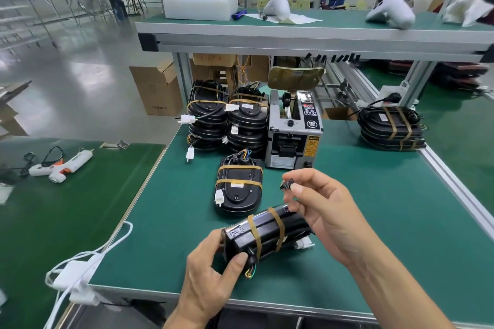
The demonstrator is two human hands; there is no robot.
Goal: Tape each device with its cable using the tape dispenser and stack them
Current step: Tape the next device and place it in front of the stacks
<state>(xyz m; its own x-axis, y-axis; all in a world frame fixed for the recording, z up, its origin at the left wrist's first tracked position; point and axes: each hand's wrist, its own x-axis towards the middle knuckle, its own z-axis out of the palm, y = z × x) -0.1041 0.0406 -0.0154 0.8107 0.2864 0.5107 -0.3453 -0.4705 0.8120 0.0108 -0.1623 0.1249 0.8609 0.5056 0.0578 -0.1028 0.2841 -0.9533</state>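
Two stacks of black oval plastic devices [226,117] with their cables bound by tan tape are already sitting at the back of the green-matted bench [374,208], just left of the grey box-shaped tape dispenser [294,131]. A third taped pile [391,125] sits well off to the right, and one more taped black device [238,186] lies flat on its own in front of the dispenser, not stacked yet.

The device in hand [264,234] looks pretty much wrapped too: two tan tape bands go around it and its cable, white connector poking out on the right side. Left hand [211,272] has its fingers clamped around the near end of it, just above the bench. Right hand [318,208] is pinching a small black bit, maybe a cable end or clip, can't really tell, between thumb and fingers, just above the device's far end.

So I'd guess what's left is tucking that loose bit and stacking this one plus the single. No untaped devices in view that I can spot.
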